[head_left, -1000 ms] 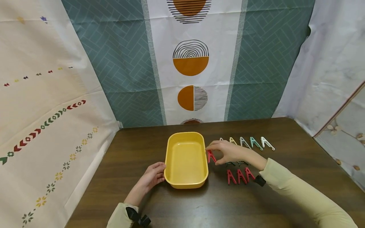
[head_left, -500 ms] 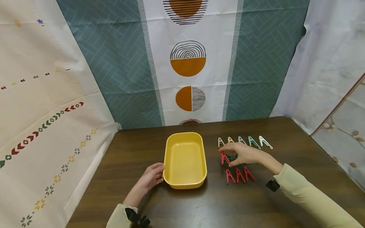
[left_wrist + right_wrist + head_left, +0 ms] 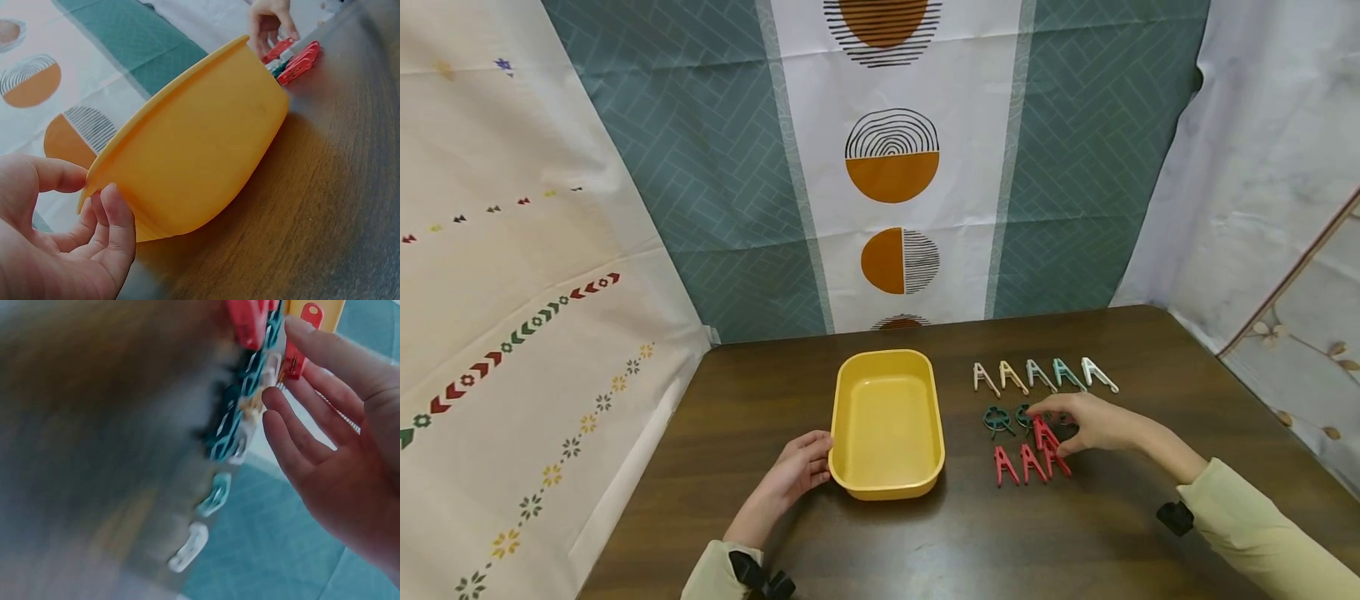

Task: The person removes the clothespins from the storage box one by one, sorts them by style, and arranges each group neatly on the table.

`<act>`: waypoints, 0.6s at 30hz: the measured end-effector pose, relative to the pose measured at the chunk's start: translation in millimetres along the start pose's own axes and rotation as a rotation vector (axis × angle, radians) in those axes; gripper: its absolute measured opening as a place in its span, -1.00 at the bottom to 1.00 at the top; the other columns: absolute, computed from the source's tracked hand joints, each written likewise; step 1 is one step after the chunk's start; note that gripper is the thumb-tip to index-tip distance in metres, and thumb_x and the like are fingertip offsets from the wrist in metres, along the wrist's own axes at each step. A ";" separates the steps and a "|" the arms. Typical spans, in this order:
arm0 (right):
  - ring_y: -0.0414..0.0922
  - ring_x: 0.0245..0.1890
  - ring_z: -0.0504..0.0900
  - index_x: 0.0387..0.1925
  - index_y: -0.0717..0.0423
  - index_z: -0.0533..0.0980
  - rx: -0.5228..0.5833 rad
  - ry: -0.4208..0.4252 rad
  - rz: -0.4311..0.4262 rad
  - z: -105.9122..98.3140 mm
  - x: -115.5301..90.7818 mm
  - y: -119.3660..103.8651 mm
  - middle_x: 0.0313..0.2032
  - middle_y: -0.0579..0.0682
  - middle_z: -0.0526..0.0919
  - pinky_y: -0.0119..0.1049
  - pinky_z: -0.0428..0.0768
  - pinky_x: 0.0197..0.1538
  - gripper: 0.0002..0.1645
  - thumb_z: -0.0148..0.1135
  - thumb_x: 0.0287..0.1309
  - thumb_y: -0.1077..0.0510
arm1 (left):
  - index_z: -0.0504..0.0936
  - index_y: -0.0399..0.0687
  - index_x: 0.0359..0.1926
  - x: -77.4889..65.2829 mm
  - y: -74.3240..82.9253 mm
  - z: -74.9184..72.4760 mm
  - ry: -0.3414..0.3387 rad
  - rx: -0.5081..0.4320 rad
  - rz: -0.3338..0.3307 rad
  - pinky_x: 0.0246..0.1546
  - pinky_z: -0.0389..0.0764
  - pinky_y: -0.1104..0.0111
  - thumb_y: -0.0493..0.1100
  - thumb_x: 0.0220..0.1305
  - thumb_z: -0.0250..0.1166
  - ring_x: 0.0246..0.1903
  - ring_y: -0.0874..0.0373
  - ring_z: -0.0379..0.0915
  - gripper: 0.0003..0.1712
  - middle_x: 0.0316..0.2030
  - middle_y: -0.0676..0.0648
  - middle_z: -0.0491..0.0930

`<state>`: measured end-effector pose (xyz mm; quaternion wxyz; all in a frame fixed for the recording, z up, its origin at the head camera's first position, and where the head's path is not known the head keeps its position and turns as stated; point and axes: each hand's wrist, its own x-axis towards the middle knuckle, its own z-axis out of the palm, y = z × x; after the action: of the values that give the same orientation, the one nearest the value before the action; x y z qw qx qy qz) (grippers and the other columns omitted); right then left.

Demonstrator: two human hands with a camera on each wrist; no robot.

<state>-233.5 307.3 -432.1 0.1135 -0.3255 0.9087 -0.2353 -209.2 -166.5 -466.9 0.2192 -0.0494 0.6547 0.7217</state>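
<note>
My left hand [image 3: 797, 468] holds the rim of a yellow plastic tub [image 3: 889, 429] at its left side. In the left wrist view the fingers [image 3: 119, 215] curl at the lip of the tub. Over to the right, my right hand [image 3: 1093, 423] pinches a red clothespin [image 3: 1042, 431] between thumb and fingertips, above the table. In the head view it overlaps the rightmost of three red clothespins [image 3: 1004, 467] lying in the front row. Dark green clips [image 3: 997, 420] lie in the middle row, some hidden behind the right hand.
At the back, a row of pale clothespins runs from cream [image 3: 986, 379] to teal [image 3: 1067, 374] to white [image 3: 1098, 375]. All lie on a dark wooden table [image 3: 760, 375]. Patterned cloths [image 3: 730, 167] hang behind and at both sides.
My right hand has moved rightward, away from the tub, carrying the red clothespin past the green clips. My left hand keeps its hold on the tub. The head view has shifted slightly.
</note>
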 end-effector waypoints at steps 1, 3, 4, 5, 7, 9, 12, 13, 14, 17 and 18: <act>0.10 0.05 0.47 0.14 0.10 0.39 -0.002 0.009 -0.001 0.2 -4.4 2.7 0.11 0.08 0.47 -0.05 0.55 -0.11 -0.26 0.42 -0.15 0.08 | 0.38 -0.10 -0.12 0.3 -0.3 0.1 0.000 0.001 0.001 -0.40 0.50 0.44 -0.06 0.21 0.20 -0.49 0.26 0.45 -0.70 -0.44 0.07 0.51; 0.06 0.00 0.50 0.14 0.09 0.39 -0.008 0.013 -0.004 0.1 -13.6 7.7 0.09 0.06 0.49 -0.09 0.55 -0.15 -0.26 0.42 -0.14 0.05 | 0.38 -0.10 -0.11 0.8 -0.7 0.4 -0.002 0.004 0.001 -0.39 0.50 0.44 -0.05 0.20 0.20 -0.49 0.26 0.45 -0.68 -0.44 0.06 0.51; 0.03 -0.02 0.50 0.14 0.08 0.39 -0.012 0.016 -0.001 0.1 -18.1 9.9 0.08 0.05 0.49 -0.11 0.55 -0.16 -0.26 0.41 -0.14 0.03 | 0.38 -0.11 -0.11 0.9 -0.8 0.7 -0.003 0.006 0.002 -0.39 0.50 0.44 -0.05 0.20 0.20 -0.48 0.26 0.45 -0.68 -0.44 0.06 0.51; 0.02 -0.04 0.51 0.14 0.08 0.39 -0.014 0.017 0.003 0.2 -22.4 12.0 0.08 0.04 0.50 -0.13 0.55 -0.17 -0.26 0.41 -0.14 0.01 | 0.38 -0.11 -0.11 1.1 -0.9 0.9 -0.004 0.005 0.000 -0.39 0.51 0.45 -0.05 0.20 0.20 -0.48 0.26 0.45 -0.68 -0.44 0.06 0.51; 0.01 -0.04 0.51 0.14 0.06 0.39 -0.012 0.010 0.014 0.3 -29.6 15.6 0.08 0.02 0.49 -0.13 0.55 -0.16 -0.25 0.41 -0.14 -0.01 | 0.38 -0.11 -0.11 1.2 -1.0 1.3 -0.007 0.006 0.001 -0.40 0.50 0.45 -0.05 0.21 0.20 -0.49 0.26 0.45 -0.68 -0.44 0.07 0.51; 0.05 0.01 0.50 0.14 0.04 0.39 -0.018 0.001 0.020 0.5 -34.9 18.8 0.09 0.02 0.49 -0.12 0.55 -0.14 -0.26 0.41 -0.14 -0.01 | 0.38 -0.10 -0.12 1.2 -0.9 1.7 -0.007 0.003 0.003 -0.41 0.50 0.45 -0.06 0.21 0.19 -0.49 0.26 0.44 -0.70 -0.44 0.07 0.50; 0.09 0.07 0.46 0.13 0.02 0.41 -0.031 0.001 0.029 1.9 -39.4 22.4 0.10 0.01 0.49 -0.10 0.55 -0.11 -0.26 0.42 -0.17 0.01 | 0.38 -0.08 -0.13 1.6 -0.9 1.4 -0.003 -0.002 0.008 -0.42 0.49 0.46 -0.08 0.23 0.17 -0.50 0.27 0.43 -0.74 -0.45 0.08 0.49; 0.10 0.08 0.46 0.12 0.02 0.41 -0.032 0.005 0.026 2.8 -40.0 23.6 0.09 0.02 0.50 -0.09 0.55 -0.11 -0.27 0.43 -0.18 0.03 | 0.38 -0.07 -0.14 1.7 -1.0 1.2 -0.002 -0.005 0.008 -0.43 0.49 0.47 -0.09 0.23 0.17 -0.51 0.27 0.43 -0.76 -0.46 0.08 0.49; 0.12 0.07 0.46 0.11 0.03 0.42 -0.030 0.006 0.021 3.5 -40.4 24.5 0.08 0.03 0.50 -0.08 0.55 -0.11 -0.27 0.44 -0.19 0.04 | 0.38 -0.06 -0.15 1.9 -1.0 1.0 0.002 -0.009 0.008 -0.43 0.49 0.47 -0.10 0.23 0.16 -0.51 0.27 0.43 -0.77 -0.46 0.08 0.49; 0.14 0.06 0.46 0.10 0.06 0.43 -0.014 0.003 0.011 5.8 -40.7 25.7 0.07 0.06 0.51 -0.04 0.54 -0.10 -0.27 0.45 -0.21 0.07 | 0.38 -0.05 -0.17 1.7 -1.2 0.9 0.010 -0.010 0.006 -0.44 0.49 0.47 -0.11 0.25 0.15 -0.51 0.27 0.43 -0.81 -0.47 0.08 0.48; 0.13 0.05 0.47 0.10 0.07 0.43 -0.018 -0.001 0.008 6.5 -40.6 25.8 0.07 0.07 0.51 -0.04 0.54 -0.10 -0.27 0.45 -0.22 0.08 | 0.38 -0.05 -0.17 1.8 -1.5 1.0 0.012 -0.006 0.008 -0.44 0.49 0.47 -0.12 0.25 0.15 -0.51 0.27 0.43 -0.81 -0.47 0.08 0.48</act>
<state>-214.1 348.6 -448.6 0.1119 -0.3232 0.9120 -0.2267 -210.0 -165.0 -468.8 0.2123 -0.0516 0.6540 0.7243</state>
